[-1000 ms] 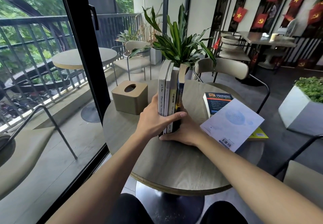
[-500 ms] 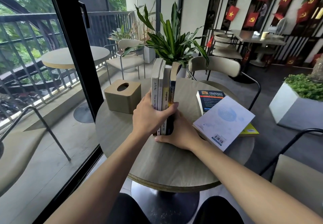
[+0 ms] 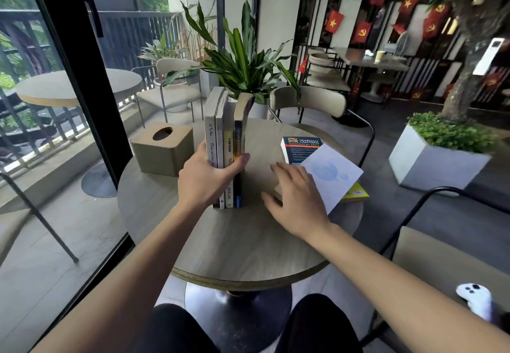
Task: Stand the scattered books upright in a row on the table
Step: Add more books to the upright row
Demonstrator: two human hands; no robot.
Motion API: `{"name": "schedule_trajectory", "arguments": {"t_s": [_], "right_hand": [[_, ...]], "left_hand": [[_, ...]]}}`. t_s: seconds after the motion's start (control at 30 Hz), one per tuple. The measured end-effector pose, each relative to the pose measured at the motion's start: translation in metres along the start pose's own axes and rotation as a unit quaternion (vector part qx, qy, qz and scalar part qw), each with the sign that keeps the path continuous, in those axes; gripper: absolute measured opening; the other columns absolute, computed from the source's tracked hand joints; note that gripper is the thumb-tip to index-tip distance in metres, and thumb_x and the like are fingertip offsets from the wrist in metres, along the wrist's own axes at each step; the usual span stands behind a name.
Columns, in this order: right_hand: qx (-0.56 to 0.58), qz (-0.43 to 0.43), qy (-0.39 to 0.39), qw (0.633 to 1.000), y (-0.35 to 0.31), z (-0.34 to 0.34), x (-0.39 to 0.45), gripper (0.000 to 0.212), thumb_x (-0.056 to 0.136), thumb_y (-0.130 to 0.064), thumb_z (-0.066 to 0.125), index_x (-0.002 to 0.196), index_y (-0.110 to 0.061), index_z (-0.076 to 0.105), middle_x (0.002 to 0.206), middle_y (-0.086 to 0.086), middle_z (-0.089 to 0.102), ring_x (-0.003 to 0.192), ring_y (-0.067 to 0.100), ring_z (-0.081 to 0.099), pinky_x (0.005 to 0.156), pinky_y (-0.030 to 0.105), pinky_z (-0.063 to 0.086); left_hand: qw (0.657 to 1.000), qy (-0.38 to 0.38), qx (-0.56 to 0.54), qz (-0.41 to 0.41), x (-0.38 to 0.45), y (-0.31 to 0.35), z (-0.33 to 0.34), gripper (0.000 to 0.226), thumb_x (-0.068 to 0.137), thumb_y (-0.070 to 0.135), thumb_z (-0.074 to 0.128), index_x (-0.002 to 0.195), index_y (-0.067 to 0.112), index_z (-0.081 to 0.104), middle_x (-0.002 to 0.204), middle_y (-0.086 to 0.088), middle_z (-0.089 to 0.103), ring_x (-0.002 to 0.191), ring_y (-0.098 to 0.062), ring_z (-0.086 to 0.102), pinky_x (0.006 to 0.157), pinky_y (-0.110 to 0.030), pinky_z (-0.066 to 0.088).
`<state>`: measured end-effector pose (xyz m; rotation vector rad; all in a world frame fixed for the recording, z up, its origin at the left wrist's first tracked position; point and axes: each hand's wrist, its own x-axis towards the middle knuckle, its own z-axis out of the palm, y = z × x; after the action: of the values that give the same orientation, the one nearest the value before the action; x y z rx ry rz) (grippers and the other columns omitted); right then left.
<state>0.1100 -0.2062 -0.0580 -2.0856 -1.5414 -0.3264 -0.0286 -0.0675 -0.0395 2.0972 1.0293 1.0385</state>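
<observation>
Several books (image 3: 224, 132) stand upright, spines toward me, in the middle of the round table (image 3: 237, 248). My left hand (image 3: 205, 179) is wrapped around their near edge, thumb on the right-most spine. My right hand (image 3: 296, 201) hovers open, fingers spread, over the near-left corner of a white-covered book (image 3: 335, 179). That book lies flat on a stack, over a dark blue book (image 3: 299, 148) and a yellow book (image 3: 357, 194).
A tan tissue box (image 3: 162, 148) sits left of the upright books. A potted plant (image 3: 242, 63) and a beige chair (image 3: 309, 101) stand behind the table. A white planter (image 3: 433, 159) is at right, a glass door frame (image 3: 77, 77) at left.
My right hand has let go of the upright books and moved right to the flat white book. The left hand keeps its grip on the row.
</observation>
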Motion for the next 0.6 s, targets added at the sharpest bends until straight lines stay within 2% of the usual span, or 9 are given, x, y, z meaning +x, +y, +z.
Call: {"name": "schedule_trajectory", "arguments": {"t_s": [0.07, 0.13, 0.2, 0.23, 0.27, 0.33, 0.43, 0.5, 0.6], "right_hand": [[0.067, -0.026, 0.081, 0.994, 0.006, -0.002, -0.003, 0.043, 0.091, -0.028, 0.066, 0.127, -0.006, 0.061, 0.124, 0.008, 0.063, 0.117, 0.022, 0.055, 0.096, 0.039, 0.051], [0.115, -0.045, 0.166, 0.978, 0.011, -0.006, -0.006, 0.034, 0.092, -0.025, 0.064, 0.118, -0.004, 0.064, 0.113, 0.007, 0.064, 0.107, 0.021, 0.057, 0.09, 0.037, 0.051], [0.088, -0.025, 0.216, 0.972, 0.02, -0.008, -0.007, 0.04, 0.092, -0.033, 0.058, 0.119, -0.004, 0.063, 0.116, 0.008, 0.064, 0.108, 0.025, 0.056, 0.091, 0.039, 0.047], [0.05, 0.004, 0.216, 0.975, 0.026, -0.008, -0.007, 0.05, 0.091, -0.041, 0.055, 0.124, -0.005, 0.062, 0.124, 0.011, 0.062, 0.114, 0.029, 0.055, 0.094, 0.043, 0.045], [0.006, 0.046, 0.199, 0.979, 0.032, -0.008, -0.007, 0.061, 0.089, -0.051, 0.05, 0.131, -0.007, 0.058, 0.134, 0.014, 0.057, 0.122, 0.034, 0.05, 0.097, 0.047, 0.042], [-0.07, 0.141, 0.116, 0.981, 0.044, -0.006, -0.008, 0.083, 0.085, -0.068, 0.038, 0.147, -0.013, 0.043, 0.152, 0.02, 0.039, 0.14, 0.041, 0.032, 0.105, 0.056, 0.033], [-0.14, 0.23, -0.015, 0.963, 0.06, -0.004, -0.011, 0.097, 0.082, -0.081, 0.02, 0.158, -0.021, 0.018, 0.163, 0.021, 0.011, 0.149, 0.043, 0.002, 0.113, 0.062, 0.014], [-0.148, 0.261, -0.059, 0.952, 0.067, -0.001, -0.014, 0.099, 0.082, -0.085, 0.018, 0.158, -0.023, 0.009, 0.164, 0.022, 0.0, 0.149, 0.044, -0.008, 0.114, 0.064, 0.007], [-0.098, 0.327, -0.089, 0.936, 0.07, 0.003, -0.015, 0.105, 0.08, -0.088, 0.024, 0.158, -0.022, 0.003, 0.163, 0.025, -0.008, 0.149, 0.043, -0.009, 0.116, 0.062, 0.003]], "left_hand": [[1.0, -0.003, 0.0, -0.002, 0.0, 0.0, 0.0, 0.093, 0.064, 0.09, 0.05, 0.129, 0.025, 0.053, 0.11, 0.006, 0.067, 0.097, -0.019, 0.066, 0.081, -0.041, 0.06], [1.0, -0.006, -0.006, -0.007, -0.001, 0.0, -0.001, 0.092, 0.063, 0.091, 0.051, 0.128, 0.026, 0.052, 0.108, 0.007, 0.066, 0.097, -0.021, 0.066, 0.082, -0.044, 0.059], [1.0, -0.012, -0.01, -0.013, -0.001, 0.0, -0.001, 0.093, 0.061, 0.092, 0.05, 0.127, 0.027, 0.052, 0.107, 0.008, 0.064, 0.099, -0.023, 0.066, 0.083, -0.046, 0.059], [1.0, -0.015, -0.009, -0.014, -0.001, 0.0, -0.001, 0.091, 0.06, 0.092, 0.05, 0.125, 0.028, 0.051, 0.106, 0.009, 0.063, 0.099, -0.024, 0.066, 0.083, -0.046, 0.059], [1.0, -0.015, -0.006, -0.015, -0.001, 0.0, -0.001, 0.086, 0.061, 0.092, 0.05, 0.122, 0.031, 0.051, 0.104, 0.009, 0.064, 0.098, -0.023, 0.066, 0.082, -0.046, 0.059], [1.0, -0.01, -0.003, -0.015, 0.0, 0.001, -0.001, 0.077, 0.062, 0.09, 0.052, 0.116, 0.035, 0.05, 0.101, 0.01, 0.066, 0.095, -0.022, 0.066, 0.082, -0.045, 0.059], [1.0, -0.005, 0.003, -0.015, 0.0, 0.001, 0.0, 0.083, 0.063, 0.089, 0.053, 0.122, 0.031, 0.054, 0.099, 0.01, 0.067, 0.093, -0.021, 0.067, 0.081, -0.043, 0.058], [1.0, -0.003, 0.003, -0.016, 0.0, 0.0, 0.0, 0.086, 0.063, 0.089, 0.053, 0.123, 0.029, 0.053, 0.098, 0.01, 0.067, 0.092, -0.021, 0.067, 0.081, -0.043, 0.059], [1.0, -0.004, 0.004, -0.013, 0.0, 0.0, 0.0, 0.089, 0.062, 0.09, 0.052, 0.125, 0.027, 0.053, 0.099, 0.009, 0.066, 0.09, -0.02, 0.067, 0.079, -0.043, 0.059]]}}
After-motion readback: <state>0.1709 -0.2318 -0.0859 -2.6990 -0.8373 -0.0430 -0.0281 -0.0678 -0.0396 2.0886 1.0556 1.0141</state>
